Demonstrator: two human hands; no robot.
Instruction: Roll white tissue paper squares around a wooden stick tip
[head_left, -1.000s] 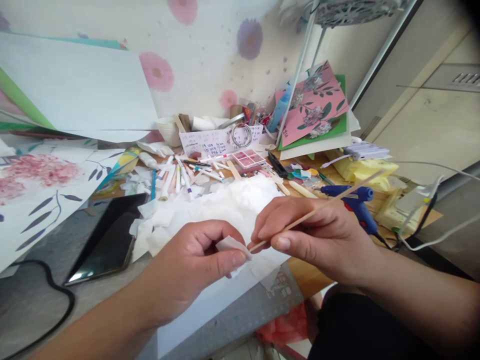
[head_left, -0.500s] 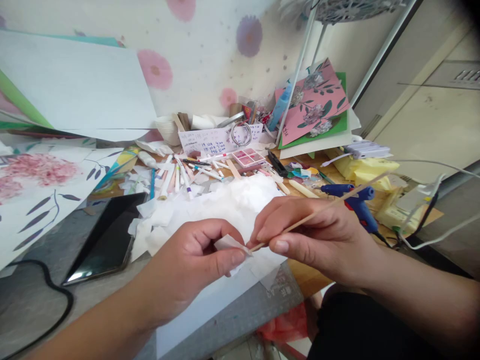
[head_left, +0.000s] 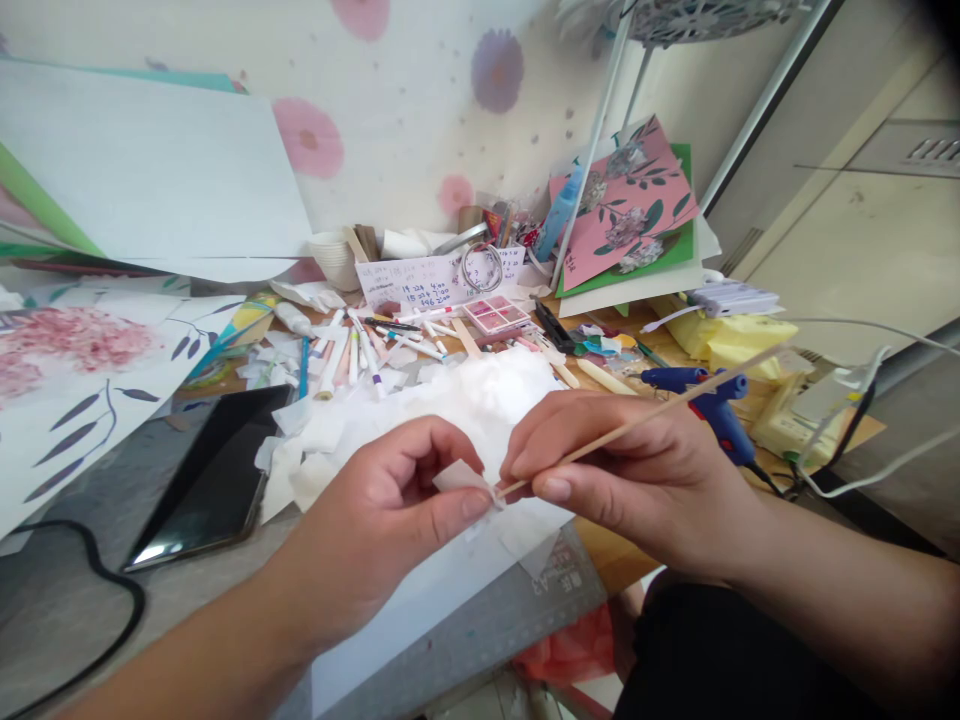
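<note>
My left hand (head_left: 397,520) pinches a small piece of white tissue paper (head_left: 457,478) between thumb and fingers, near the middle of the view. From the right, my right hand (head_left: 622,480) grips a thin wooden stick (head_left: 645,418) that slants up to the right. The stick's lower tip touches the tissue at my left fingertips. Behind both hands lies a heap of white tissue pieces (head_left: 487,390). Beneath them a white sheet (head_left: 375,640) rests on a grey cutting mat (head_left: 517,625).
A black phone (head_left: 214,475) lies at left, beside a floral picture (head_left: 97,400). Markers (head_left: 360,350) and a pink palette (head_left: 496,316) are scattered behind. At right are a blue glue gun (head_left: 716,410), white cables and a yellow packet (head_left: 739,340).
My left fingers have shifted slightly, and the tissue is more bunched around the stick's tip. My right hand and the stick have moved a little to the left.
</note>
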